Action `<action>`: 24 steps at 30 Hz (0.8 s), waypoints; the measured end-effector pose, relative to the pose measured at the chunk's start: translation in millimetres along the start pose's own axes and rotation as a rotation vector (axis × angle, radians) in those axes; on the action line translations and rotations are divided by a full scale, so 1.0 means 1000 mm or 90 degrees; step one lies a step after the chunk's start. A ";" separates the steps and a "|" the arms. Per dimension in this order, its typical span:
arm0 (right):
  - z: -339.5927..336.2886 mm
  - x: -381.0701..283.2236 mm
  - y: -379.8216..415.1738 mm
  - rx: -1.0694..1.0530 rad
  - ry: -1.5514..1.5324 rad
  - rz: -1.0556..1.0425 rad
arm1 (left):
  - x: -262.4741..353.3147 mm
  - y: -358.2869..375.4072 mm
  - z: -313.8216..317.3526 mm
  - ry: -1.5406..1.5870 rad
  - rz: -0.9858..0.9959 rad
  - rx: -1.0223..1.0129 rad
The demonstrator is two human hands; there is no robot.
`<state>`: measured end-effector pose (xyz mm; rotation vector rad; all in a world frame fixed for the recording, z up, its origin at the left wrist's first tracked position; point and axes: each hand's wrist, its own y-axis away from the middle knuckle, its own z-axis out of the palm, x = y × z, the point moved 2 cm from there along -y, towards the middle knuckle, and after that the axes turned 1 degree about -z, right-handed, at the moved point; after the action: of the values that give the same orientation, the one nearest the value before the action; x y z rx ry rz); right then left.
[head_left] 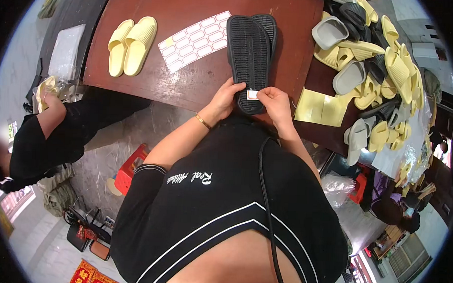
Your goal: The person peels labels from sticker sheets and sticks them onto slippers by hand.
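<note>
A pair of black slippers [250, 51] lies soles up at the table's front edge, one partly over the other. Near the end of the upper sole is a small white label [252, 94] with a red border. My right hand [275, 104] pinches the label's right side between thumb and fingers. My left hand [225, 98] closes on the slipper's left edge, its thumb resting on the sole beside the label. Left of the slippers lies a white sheet of red-outlined labels [194, 41], with a yellowish patch at its left.
On the brown table [188, 89], a yellow slipper pair [132, 46] stands at the left. A yellow sheet [321, 107] lies to the right, beside a heap of yellow, grey and black slippers [371, 67]. Another person [50, 128] is at the left, a red stool [131, 168] below.
</note>
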<state>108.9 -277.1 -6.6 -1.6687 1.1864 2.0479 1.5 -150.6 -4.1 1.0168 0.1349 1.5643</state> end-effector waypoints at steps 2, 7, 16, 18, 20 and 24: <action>0.001 0.002 0.000 0.005 -0.004 -0.002 | 0.003 0.003 0.003 -0.005 -0.005 0.001; 0.001 0.004 -0.003 0.010 -0.011 -0.007 | 0.001 0.002 0.002 -0.010 0.012 -0.009; 0.002 0.008 -0.006 0.036 0.059 -0.028 | 0.002 0.004 0.000 -0.034 0.016 -0.020; 0.003 0.007 -0.007 0.044 0.071 -0.023 | 0.003 0.005 0.002 -0.044 0.034 -0.033; 0.003 0.008 -0.006 0.047 0.079 -0.023 | 0.005 0.007 0.005 -0.067 0.040 -0.028; 0.003 0.012 -0.007 0.049 0.108 -0.074 | -0.004 0.000 -0.005 -0.114 0.066 -0.030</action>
<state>107.4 -274.4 -20.8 -1.8581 1.1743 1.7994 -1.6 -152.1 -9.4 1.1368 -0.0797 1.5534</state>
